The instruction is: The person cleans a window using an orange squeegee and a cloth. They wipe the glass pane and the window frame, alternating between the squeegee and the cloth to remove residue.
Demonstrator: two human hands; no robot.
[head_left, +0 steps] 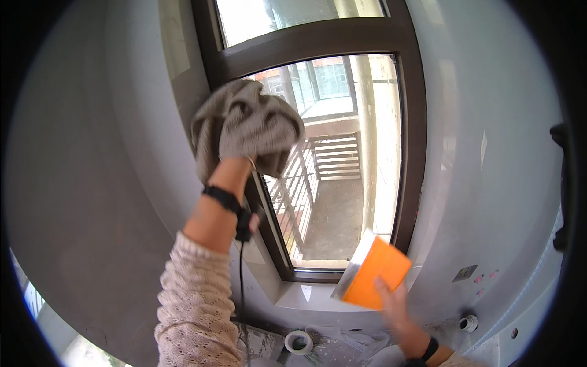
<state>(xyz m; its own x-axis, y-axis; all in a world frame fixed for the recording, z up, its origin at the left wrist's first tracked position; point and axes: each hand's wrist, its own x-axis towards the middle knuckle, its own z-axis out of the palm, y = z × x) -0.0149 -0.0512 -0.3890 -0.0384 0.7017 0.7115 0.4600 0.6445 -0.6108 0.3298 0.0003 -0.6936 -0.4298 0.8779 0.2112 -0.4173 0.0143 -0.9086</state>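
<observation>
A bunched grey-brown cloth (pixel 247 125) covers most of my left hand (pixel 236 170), whose fingers are hidden under it. The cloth lies over the left side of the dark brown window frame (pixel 414 140) and part of the glass (pixel 333 214); whether it presses on them I cannot tell. Low on the right, my right hand (pixel 394 303) grips a wide, flat orange scraper (pixel 376 272) with a silver metal edge along its left side. The scraper is tilted in front of the window's lower right corner. Motion slightly blurs the right hand.
A white sill (pixel 306 296) runs below the window, between pale walls (pixel 495 153). Down on the floor are a white roll (pixel 298 342), crumpled plastic sheet and a white pipe end (pixel 468 323). A black cable (pixel 242 281) hangs from my left wrist. A wall box (pixel 465 273) sits at right.
</observation>
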